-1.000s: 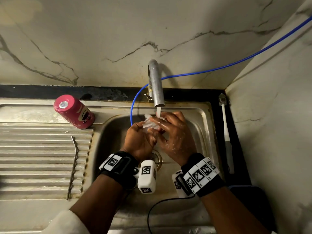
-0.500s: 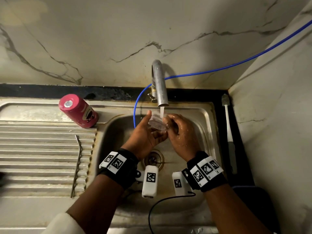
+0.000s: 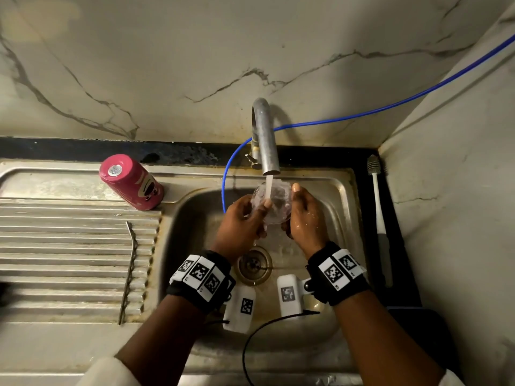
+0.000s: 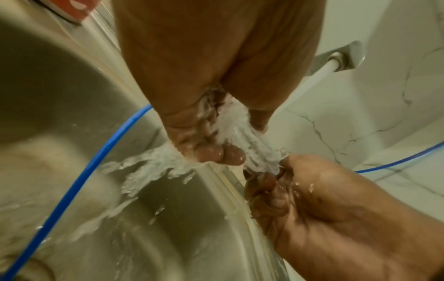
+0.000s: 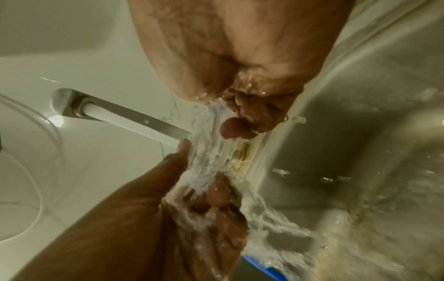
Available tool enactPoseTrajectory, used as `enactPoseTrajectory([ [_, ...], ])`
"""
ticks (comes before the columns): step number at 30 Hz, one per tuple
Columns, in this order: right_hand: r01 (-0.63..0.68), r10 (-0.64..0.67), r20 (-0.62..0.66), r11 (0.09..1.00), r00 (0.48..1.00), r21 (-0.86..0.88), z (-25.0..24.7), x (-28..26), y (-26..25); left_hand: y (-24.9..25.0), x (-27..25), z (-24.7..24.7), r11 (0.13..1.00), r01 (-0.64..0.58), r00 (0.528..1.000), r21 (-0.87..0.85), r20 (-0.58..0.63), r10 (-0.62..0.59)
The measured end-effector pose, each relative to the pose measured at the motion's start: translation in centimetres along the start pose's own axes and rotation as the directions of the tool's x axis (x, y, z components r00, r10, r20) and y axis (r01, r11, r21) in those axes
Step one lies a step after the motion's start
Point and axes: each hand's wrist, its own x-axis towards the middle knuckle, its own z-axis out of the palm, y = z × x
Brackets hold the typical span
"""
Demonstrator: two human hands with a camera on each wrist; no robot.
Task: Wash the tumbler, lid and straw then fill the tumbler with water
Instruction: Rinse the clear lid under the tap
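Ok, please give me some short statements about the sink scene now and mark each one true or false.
1. Both hands hold the clear round plastic lid under the running water from the steel tap. True.
2. The pink tumbler stands upside down inside the basin. False: it stands on the steel draining board, left of the basin.
3. The bent metal straw lies on the draining board. True.
4. The left hand holds the white bottle brush. False: the brush lies on the dark ledge right of the sink, untouched.
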Motion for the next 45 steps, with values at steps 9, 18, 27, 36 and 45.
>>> enactPoseTrajectory([
  [9, -0.171, 0.152, 0.171, 0.979, 0.974, 0.107, 1.3, -1.3, -1.0, 0.4, 0.4, -1.5, 0.994, -0.068, 0.993, 0.081, -0.087, 0.075],
  [18, -0.116, 0.107, 0.059, 0.977, 0.992, 0.178, -0.3, -1.6, -0.3, 0.8, -0.1, 0.0, 0.987, -0.108, 0.993, 0.119, -0.035, 0.113],
  [27, -0.114, 0.102, 0.083, 0.981, 0.991, 0.160, -0.1, -2.1, -0.3, 0.6, -0.5, -0.4, 0.986, -0.121, 0.992, 0.116, -0.023, 0.125],
  [36, -0.109, 0.094, 0.116, 0.986, 0.989, 0.128, 0.1, -2.4, -0.9, 0.9, -0.7, -0.7, 0.985, -0.115, 0.992, 0.125, -0.027, 0.119],
  [45, -0.110, 0.097, 0.084, 0.979, 0.992, 0.170, -0.6, -2.2, -0.4, 1.0, -0.9, -0.2, 0.981, -0.114, 0.993, 0.156, -0.012, 0.117],
])
